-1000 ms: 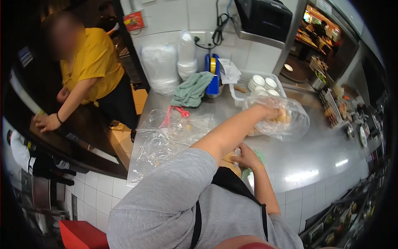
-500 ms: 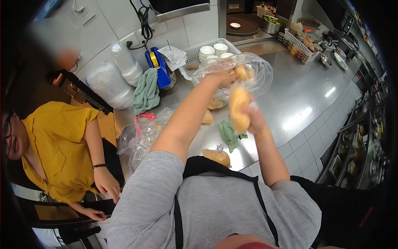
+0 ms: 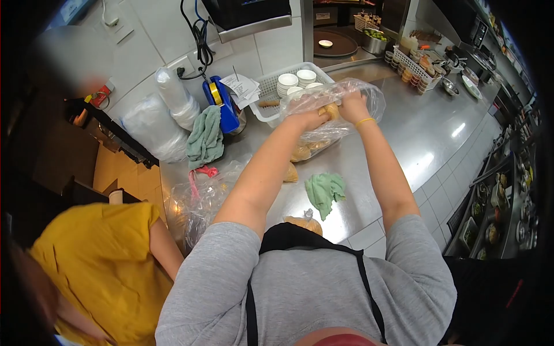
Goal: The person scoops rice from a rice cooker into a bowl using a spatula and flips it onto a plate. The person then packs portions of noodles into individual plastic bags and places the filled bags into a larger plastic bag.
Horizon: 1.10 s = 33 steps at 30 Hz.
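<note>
A large clear plastic bag (image 3: 369,95) lies on the steel counter with several small packets of yellow-orange food (image 3: 301,153) in it. My left hand (image 3: 313,119) is closed on the bag near its mouth, beside a packet (image 3: 330,111). My right hand (image 3: 353,106), with a yellow band at the wrist, is in the bag's mouth; its fingers are curled, and plastic and the hand itself hide what they hold. Another tied packet (image 3: 306,224) rests at the counter's near edge, partly behind my apron. Between my forearms lies a green cloth (image 3: 326,193).
A white basket (image 3: 262,112) with stacked white cups (image 3: 287,82) stands behind the bag. To the left are a blue tape dispenser (image 3: 222,106), a green towel (image 3: 205,135), plastic rolls (image 3: 153,127) and crumpled plastic (image 3: 202,202). A person in a yellow shirt (image 3: 98,259) is close on my left.
My right hand has moved up and away from me, carrying a yellow-orange packet into the large bag. The person in yellow has shifted lower in view, nearer to me.
</note>
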### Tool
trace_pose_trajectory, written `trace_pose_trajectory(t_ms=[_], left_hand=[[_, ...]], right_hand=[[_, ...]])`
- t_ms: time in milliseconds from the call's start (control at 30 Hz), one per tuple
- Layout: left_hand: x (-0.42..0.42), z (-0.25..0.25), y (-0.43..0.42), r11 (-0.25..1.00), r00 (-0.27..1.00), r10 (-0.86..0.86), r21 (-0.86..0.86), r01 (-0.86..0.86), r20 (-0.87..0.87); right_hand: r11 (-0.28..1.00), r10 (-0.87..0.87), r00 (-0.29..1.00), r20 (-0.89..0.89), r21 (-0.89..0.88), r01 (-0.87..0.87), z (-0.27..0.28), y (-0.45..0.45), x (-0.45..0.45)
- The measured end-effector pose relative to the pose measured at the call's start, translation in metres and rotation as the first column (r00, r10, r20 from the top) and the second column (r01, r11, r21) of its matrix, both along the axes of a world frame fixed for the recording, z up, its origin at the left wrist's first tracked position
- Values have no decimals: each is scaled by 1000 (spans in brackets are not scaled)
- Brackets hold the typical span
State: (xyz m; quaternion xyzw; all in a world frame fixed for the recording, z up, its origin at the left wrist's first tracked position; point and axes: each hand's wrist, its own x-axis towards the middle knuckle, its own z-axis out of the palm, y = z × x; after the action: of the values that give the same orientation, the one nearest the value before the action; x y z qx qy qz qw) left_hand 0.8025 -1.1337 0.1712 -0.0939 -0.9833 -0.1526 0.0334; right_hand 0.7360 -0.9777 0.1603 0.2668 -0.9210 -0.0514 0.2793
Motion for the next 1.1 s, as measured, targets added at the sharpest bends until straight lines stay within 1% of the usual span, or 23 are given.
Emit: trace_pose_trajectory(t_ms=[33,67,100,167,200,267,333,400,433,467,500,533,600,633,700,733,800,833,900,1000,1033,1067,1100], left_hand=[[0,1,-1,999,1000,14,-30,-15,-6],[0,1,-1,999,1000,9,-31,-9,-4],[-1,3,-2,1000,1000,0,-10,0,-4],[0,2,-1,1000,1000,-19,2,19,4],[0,2,0,1000,1000,-24,-7,24,-2],[-2,3,2,999,999,-35,-18,35,-8],[0,6,2,998,1000,-13,-63,14,10],[2,6,1,996,999,-34,-80,33,-10],[2,6,0,994,998,-53,-94,49,-37],[0,8,0,994,998,-53,-96,50,-36],[-1,8,0,998,999,-37,-58,38,27],[-1,8,1,1000,996,-23,-18,24,92],[-1,5,-1,998,998,-41,-35,42,38],[-2,3,-1,997,998,-60,-51,59,-20],[-4,-2,-1,997,998,-60,-41,59,-19],[-6,-3,-2,998,998,-54,-31,53,-26],[-8,-6,-6,997,997,-76,12,76,-10],[-8,-5,-10,994,995,-102,50,102,3],[-9,-6,-11,994,994,-111,10,111,-17],[-13,-10,-10,988,988,-148,-57,146,-35],[-15,-9,-11,982,985,-166,-99,162,-42],[-14,-11,-12,983,986,-162,-94,158,-31],[-13,-13,-13,989,986,-147,34,145,72]], right_hand=[[914,164,907,387,-405,8,7,8,0],[686,440,664,605,-704,186,10,15,1],[685,437,666,605,-703,189,4,21,-4],[538,492,700,517,-813,222,-17,28,-12],[531,489,704,514,-816,227,-12,27,-11],[807,235,700,674,-537,247,-2,21,-12],[804,243,712,659,-547,233,10,16,-4],[771,284,907,310,-637,-24,-9,6,-22],[770,284,906,314,-638,-21,-9,7,-17],[818,207,951,231,-574,-39,-9,7,-13],[863,134,981,142,-503,-46,-4,7,-6],[864,135,980,146,-502,-44,-6,7,-7],[972,92,984,155,-227,-55,-9,11,-11],[973,90,983,160,-224,-53,-17,11,-16],[963,125,991,42,-245,-111,-32,6,-22],[963,124,991,44,-245,-110,-33,7,-23],[863,311,944,108,-448,-233,-31,6,-23],[861,314,943,110,-451,-234,-28,9,-19],[894,326,893,311,-408,-184,-24,24,-13],[896,353,837,417,-407,-175,-36,35,-32],[897,353,835,423,-406,-174,-22,34,-19],[931,289,864,413,-333,-152,-9,34,-5],[957,227,888,400,-259,-128,6,30,15]])
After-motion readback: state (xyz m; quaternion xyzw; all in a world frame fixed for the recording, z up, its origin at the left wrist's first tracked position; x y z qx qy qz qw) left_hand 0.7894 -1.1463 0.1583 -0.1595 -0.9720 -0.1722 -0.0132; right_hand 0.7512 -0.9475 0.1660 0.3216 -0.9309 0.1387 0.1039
